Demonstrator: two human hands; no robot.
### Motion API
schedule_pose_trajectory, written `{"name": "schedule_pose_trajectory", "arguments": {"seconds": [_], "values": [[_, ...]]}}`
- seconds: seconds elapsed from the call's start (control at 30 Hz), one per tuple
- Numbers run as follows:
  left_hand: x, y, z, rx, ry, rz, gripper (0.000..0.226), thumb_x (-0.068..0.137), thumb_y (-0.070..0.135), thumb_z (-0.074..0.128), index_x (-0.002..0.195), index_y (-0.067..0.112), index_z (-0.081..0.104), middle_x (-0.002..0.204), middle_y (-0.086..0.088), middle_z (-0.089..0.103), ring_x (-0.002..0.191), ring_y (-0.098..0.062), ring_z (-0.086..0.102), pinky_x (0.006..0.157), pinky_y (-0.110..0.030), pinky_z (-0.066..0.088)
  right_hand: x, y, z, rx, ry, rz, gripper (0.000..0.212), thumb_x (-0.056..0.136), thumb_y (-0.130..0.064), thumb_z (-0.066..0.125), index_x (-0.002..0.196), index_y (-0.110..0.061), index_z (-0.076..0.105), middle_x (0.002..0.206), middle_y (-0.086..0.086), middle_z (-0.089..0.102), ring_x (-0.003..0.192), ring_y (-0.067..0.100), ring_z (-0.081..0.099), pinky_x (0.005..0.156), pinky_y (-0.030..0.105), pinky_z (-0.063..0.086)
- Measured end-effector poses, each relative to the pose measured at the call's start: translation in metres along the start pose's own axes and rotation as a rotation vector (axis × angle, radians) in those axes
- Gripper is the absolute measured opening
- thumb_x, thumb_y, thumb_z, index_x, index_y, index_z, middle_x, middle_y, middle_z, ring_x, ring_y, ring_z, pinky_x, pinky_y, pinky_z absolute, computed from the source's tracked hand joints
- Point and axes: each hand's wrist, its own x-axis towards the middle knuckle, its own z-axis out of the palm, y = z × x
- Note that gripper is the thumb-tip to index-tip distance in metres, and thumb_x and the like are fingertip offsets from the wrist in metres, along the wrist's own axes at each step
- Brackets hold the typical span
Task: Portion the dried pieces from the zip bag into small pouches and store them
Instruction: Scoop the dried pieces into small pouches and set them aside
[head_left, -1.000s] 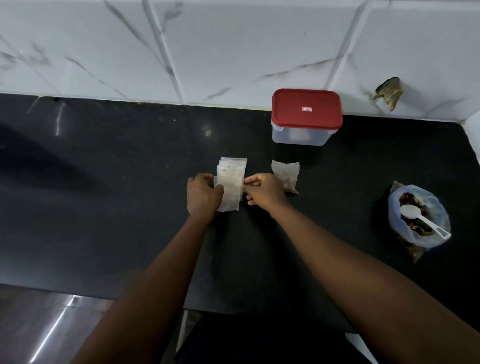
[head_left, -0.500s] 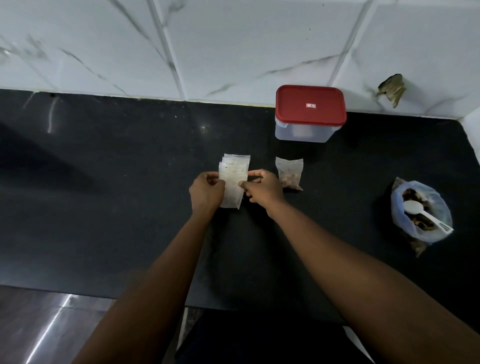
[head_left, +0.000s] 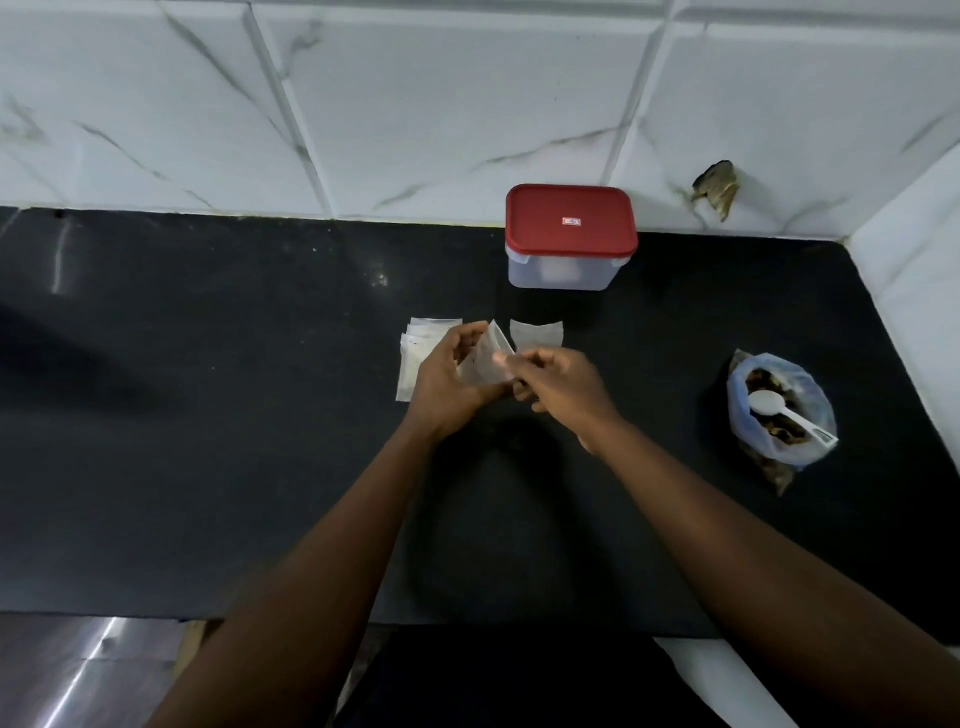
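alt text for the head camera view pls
The left hand and right hand hold a clear pouch over a black counter, beside a stack of pouches. Behind stands a red-lidded container; to the right, a zip bag of dried pieces holding a white scoop.

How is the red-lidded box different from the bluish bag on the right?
The box is rigid and shut under its red lid; the zip bag is soft, crumpled and open, with a white scoop lying in it. The bag shows dark dried pieces; the box's contents are unclear. Both stand on the black counter.
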Motion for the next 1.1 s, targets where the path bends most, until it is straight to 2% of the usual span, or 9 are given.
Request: {"name": "schedule_pose_trajectory", "arguments": {"seconds": [0.1, 0.23, 0.37, 0.47, 0.53, 0.7, 0.87, 0.97, 1.1], "values": [[-0.003, 0.008, 0.015, 0.026, -0.065, 0.030, 0.078, 0.070, 0.021, 0.094, 0.135, 0.033, 0.052, 0.132, 0.017, 0.056, 0.122, 0.000, 0.053, 0.094, -0.010, 0.042, -0.009, 0.005, -0.022, 0.130, 0.026, 0.091, 0.038, 0.097, -0.054, 0.057, 0.102, -0.022, 0.076, 0.090, -0.001, 0.078, 0.090, 0.020, 0.075, 0.081, 0.037, 0.057], [-0.008, 0.016, 0.037, 0.100, -0.136, 0.115, 0.078, 0.068, 0.028, 0.095, 0.134, 0.034, 0.053, 0.133, 0.017, 0.058, 0.124, 0.008, 0.052, 0.097, -0.011, 0.043, -0.016, 0.015, -0.049, 0.148, 0.029, 0.091, 0.011, 0.093, -0.027, 0.070, 0.099, -0.021, 0.077, 0.090, 0.000, 0.078, 0.089, 0.021, 0.076, 0.079, 0.036, 0.063], [-0.012, 0.031, 0.060, 0.164, -0.183, 0.197, 0.080, 0.070, 0.029, 0.094, 0.139, 0.027, 0.054, 0.135, 0.017, 0.057, 0.123, 0.017, 0.049, 0.098, -0.007, 0.044, -0.019, 0.025, -0.069, 0.169, -0.001, 0.122, 0.016, 0.089, -0.017, 0.075, 0.104, -0.018, 0.074, 0.095, 0.006, 0.078, 0.086, 0.021, 0.077, 0.073, 0.036, 0.064], [-0.013, 0.038, 0.079, 0.251, -0.212, 0.257, 0.078, 0.072, 0.034, 0.091, 0.139, 0.033, 0.052, 0.136, 0.020, 0.055, 0.127, 0.008, 0.048, 0.115, -0.036, 0.042, -0.021, 0.036, -0.085, 0.165, -0.028, 0.152, 0.019, 0.089, -0.015, 0.075, 0.107, -0.018, 0.072, 0.102, 0.006, 0.076, 0.089, 0.020, 0.076, 0.069, 0.034, 0.062], [-0.013, 0.040, 0.090, 0.293, -0.227, 0.284, 0.079, 0.072, 0.037, 0.090, 0.141, 0.036, 0.051, 0.137, 0.018, 0.054, 0.131, 0.001, 0.048, 0.118, -0.049, 0.039, -0.023, 0.042, -0.095, 0.172, -0.040, 0.148, 0.019, 0.090, -0.015, 0.074, 0.108, -0.016, 0.072, 0.102, 0.006, 0.076, 0.091, 0.021, 0.075, 0.070, 0.034, 0.062], [-0.013, 0.048, 0.115, 0.307, -0.276, 0.337, 0.078, 0.073, 0.029, 0.089, 0.142, 0.025, 0.053, 0.134, 0.007, 0.053, 0.124, -0.006, 0.050, 0.114, -0.047, 0.042, -0.033, 0.049, -0.119, 0.264, -0.086, 0.185, 0.019, 0.092, -0.016, 0.072, 0.111, -0.017, 0.072, 0.102, 0.008, 0.078, 0.089, 0.018, 0.075, 0.073, 0.033, 0.062], [-0.013, 0.056, 0.144, 0.260, -0.231, 0.384, 0.062, 0.070, 0.047, 0.088, 0.123, 0.027, 0.063, 0.119, 0.012, 0.056, 0.113, -0.008, 0.058, 0.100, -0.047, 0.051, -0.040, 0.058, -0.134, 0.320, -0.071, 0.195, 0.020, 0.094, -0.032, 0.071, 0.112, -0.023, 0.071, 0.100, 0.002, 0.079, 0.090, 0.015, 0.076, 0.075, 0.035, 0.063], [-0.014, 0.062, 0.155, 0.228, -0.234, 0.414, 0.057, 0.074, 0.044, 0.089, 0.122, 0.024, 0.066, 0.117, 0.011, 0.059, 0.111, -0.011, 0.061, 0.097, -0.045, 0.053, -0.041, 0.065, -0.145, 0.347, -0.089, 0.210, 0.023, 0.094, -0.035, 0.070, 0.113, -0.023, 0.071, 0.104, 0.004, 0.078, 0.096, 0.019, 0.076, 0.082, 0.040, 0.063], [-0.012, 0.065, 0.161, 0.198, -0.225, 0.387, 0.046, 0.072, 0.031, 0.092, 0.110, 0.023, 0.067, 0.109, 0.009, 0.063, 0.101, -0.010, 0.065, 0.089, -0.039, 0.057, -0.044, 0.071, -0.160, 0.267, -0.129, 0.207, 0.028, 0.088, -0.028, 0.079, 0.113, -0.017, 0.073, 0.086, 0.002, 0.075, 0.075, 0.010, 0.069, 0.076, 0.032, 0.061]]}}
